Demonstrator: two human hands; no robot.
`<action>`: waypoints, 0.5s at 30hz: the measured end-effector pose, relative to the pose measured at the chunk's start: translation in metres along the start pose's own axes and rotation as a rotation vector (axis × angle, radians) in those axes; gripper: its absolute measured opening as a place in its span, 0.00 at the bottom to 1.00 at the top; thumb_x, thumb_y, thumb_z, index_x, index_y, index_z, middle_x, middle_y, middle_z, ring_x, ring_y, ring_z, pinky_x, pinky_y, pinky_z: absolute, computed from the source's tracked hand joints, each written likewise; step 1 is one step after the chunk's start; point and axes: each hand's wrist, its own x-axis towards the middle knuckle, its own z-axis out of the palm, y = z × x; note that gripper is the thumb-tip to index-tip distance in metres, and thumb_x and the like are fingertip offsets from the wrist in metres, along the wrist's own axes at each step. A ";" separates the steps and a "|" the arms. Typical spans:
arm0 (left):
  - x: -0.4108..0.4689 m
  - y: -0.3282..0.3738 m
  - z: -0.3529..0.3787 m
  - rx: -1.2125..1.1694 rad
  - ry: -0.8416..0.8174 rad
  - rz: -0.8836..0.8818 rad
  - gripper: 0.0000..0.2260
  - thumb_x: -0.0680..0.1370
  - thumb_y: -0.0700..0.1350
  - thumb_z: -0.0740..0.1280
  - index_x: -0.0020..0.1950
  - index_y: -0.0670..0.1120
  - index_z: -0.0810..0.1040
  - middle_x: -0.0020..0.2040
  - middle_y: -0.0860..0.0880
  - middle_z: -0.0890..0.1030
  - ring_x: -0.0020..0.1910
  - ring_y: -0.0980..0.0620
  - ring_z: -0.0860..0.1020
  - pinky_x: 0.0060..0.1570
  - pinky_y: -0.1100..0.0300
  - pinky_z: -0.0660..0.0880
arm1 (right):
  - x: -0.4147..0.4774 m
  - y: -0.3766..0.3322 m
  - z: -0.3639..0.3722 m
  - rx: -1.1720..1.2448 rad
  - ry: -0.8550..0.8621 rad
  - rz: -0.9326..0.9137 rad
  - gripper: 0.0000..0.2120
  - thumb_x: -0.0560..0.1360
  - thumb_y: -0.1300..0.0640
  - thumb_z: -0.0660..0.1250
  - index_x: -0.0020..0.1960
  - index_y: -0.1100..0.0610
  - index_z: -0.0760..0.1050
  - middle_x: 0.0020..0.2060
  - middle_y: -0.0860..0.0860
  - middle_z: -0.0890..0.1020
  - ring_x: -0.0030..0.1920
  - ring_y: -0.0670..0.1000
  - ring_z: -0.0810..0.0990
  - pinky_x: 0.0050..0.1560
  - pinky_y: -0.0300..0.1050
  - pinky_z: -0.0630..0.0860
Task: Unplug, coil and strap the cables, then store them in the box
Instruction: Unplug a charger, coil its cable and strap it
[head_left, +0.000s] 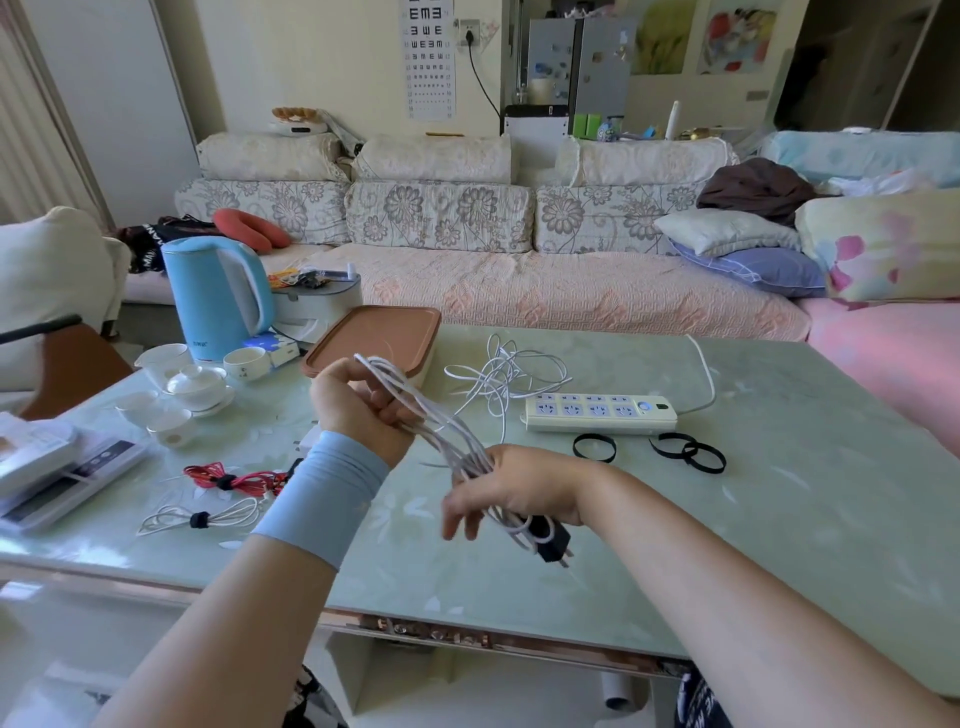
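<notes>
The left hand (363, 410) has its grip closed on the upper end of the white cable coil (441, 431), held in the air above the surface (779, 493). The right hand (514, 493) grips the lower end of the coil, where the black plug (553, 543) projects below the palm; the fingers are blurred. The box (374, 338), lid on, stands behind the left hand. A loose white cable (509, 374) lies beside the power strip (600, 413). Black straps (688, 452) lie just in front of the strip. A strapped red cable (228, 478) and a strapped white cable (200, 517) lie at left.
</notes>
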 end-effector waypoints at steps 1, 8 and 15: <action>-0.001 0.004 -0.002 0.059 -0.019 0.001 0.04 0.60 0.42 0.56 0.27 0.49 0.61 0.25 0.52 0.57 0.22 0.53 0.53 0.21 0.67 0.55 | -0.001 0.002 -0.003 -0.018 -0.011 0.009 0.10 0.76 0.55 0.68 0.38 0.54 0.82 0.41 0.53 0.86 0.41 0.50 0.82 0.48 0.42 0.75; 0.001 0.008 -0.014 0.305 0.029 -0.004 0.06 0.63 0.39 0.54 0.29 0.48 0.59 0.25 0.49 0.56 0.21 0.51 0.54 0.28 0.61 0.67 | -0.009 0.012 -0.023 0.029 -0.089 0.045 0.06 0.80 0.64 0.62 0.57 0.59 0.74 0.32 0.52 0.81 0.34 0.54 0.83 0.42 0.46 0.76; 0.021 0.006 -0.029 1.310 0.098 0.229 0.19 0.68 0.37 0.56 0.50 0.50 0.80 0.47 0.46 0.83 0.46 0.45 0.81 0.50 0.52 0.79 | -0.021 0.027 -0.038 0.051 -0.057 0.282 0.07 0.83 0.57 0.60 0.54 0.57 0.75 0.25 0.47 0.65 0.20 0.46 0.64 0.28 0.43 0.73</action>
